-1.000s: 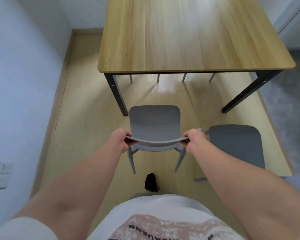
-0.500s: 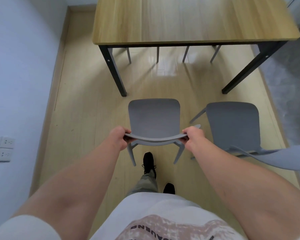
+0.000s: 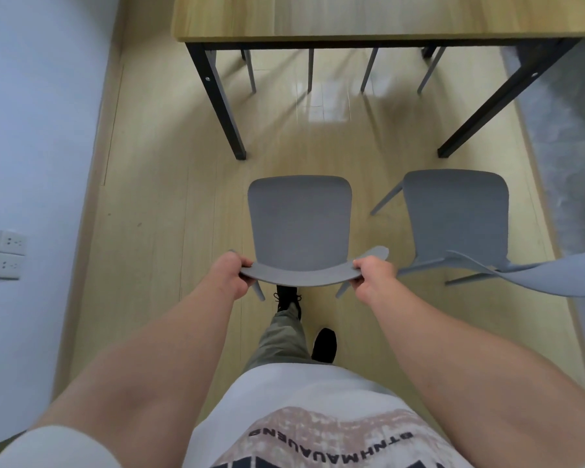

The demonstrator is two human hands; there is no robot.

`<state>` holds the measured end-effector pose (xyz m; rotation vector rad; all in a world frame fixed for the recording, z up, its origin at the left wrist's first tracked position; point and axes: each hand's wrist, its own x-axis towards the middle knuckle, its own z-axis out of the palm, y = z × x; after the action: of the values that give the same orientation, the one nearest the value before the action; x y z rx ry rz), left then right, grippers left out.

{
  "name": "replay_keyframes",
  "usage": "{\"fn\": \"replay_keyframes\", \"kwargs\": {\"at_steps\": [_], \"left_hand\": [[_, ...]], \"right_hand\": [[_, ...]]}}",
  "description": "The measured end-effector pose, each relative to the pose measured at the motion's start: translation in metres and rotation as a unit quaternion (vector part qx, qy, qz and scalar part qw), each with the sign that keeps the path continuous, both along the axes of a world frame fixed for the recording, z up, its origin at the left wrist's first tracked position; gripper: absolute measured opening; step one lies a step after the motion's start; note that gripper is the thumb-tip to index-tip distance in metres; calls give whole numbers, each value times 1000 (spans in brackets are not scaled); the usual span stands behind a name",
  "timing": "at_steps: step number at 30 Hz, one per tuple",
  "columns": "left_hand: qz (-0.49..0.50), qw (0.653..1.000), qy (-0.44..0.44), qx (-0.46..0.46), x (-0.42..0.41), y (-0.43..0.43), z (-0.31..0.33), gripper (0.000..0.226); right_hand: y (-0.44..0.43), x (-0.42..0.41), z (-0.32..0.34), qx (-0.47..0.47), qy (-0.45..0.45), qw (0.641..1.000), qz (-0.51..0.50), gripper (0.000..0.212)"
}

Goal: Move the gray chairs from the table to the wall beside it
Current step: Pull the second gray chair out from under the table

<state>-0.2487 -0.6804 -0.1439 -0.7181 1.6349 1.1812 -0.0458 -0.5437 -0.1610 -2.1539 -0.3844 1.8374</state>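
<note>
At frame centre we grip the backrest ends of a gray chair [image 3: 299,221], left hand [image 3: 232,276] and right hand [image 3: 374,276] both closed around it. A second gray chair [image 3: 456,214] stands just right; the worktop [image 3: 352,21] spans the top, the wall [image 3: 31,130] fills the left.

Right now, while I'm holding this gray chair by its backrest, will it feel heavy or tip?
Probably light: the gray chair looks like thin moulded plastic on slim legs. Left hand and right hand grip the backrest ends, so it may swing forward. The curved backrest might flex slightly.
</note>
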Motion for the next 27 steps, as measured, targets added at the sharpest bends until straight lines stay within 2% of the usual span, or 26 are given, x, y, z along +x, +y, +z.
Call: {"fn": "replay_keyframes", "kwargs": {"at_steps": [5,7,9,14,16,18,21,22,23,24,25,27], "left_hand": [[14,1000,-20,-14,13,-19,-13,17],[30,999,-21,-15,19,-28,-18,40],[26,999,-19,-29,26,-36,-23,53],[40,999,-13,-34,39,-48,-28,54],[8,999,-2,-44,38,-47,-29,54],[-24,998,7,-64,38,-46,-26,48],[-45,994,26,-99,39,-44,-14,8],[-70,991,42,-109,36,-42,-8,8],[-76,989,68,-105,34,-40,0,11],[-93,984,104,-110,30,-41,3,27],[-71,986,102,-107,24,-39,7,42],[-48,974,169,-140,14,-44,16,52]], "right_hand": [[-22,13,-11,-15,-12,1000,-4,34],[-28,18,-15,-17,-22,1000,-1,33],[-36,24,-19,-24,-33,999,6,35],[-46,33,-29,-36,-48,998,24,49],[-45,33,-27,-36,-50,997,38,49],[-45,33,-20,-28,-71,996,49,44],[-46,29,5,7,-112,991,69,27],[-46,27,18,20,-125,988,83,16],[-45,24,31,36,-139,984,102,7],[-43,22,42,52,-152,979,126,5],[-41,19,52,66,-166,971,159,6],[-38,11,72,92,-156,959,217,26]]}}
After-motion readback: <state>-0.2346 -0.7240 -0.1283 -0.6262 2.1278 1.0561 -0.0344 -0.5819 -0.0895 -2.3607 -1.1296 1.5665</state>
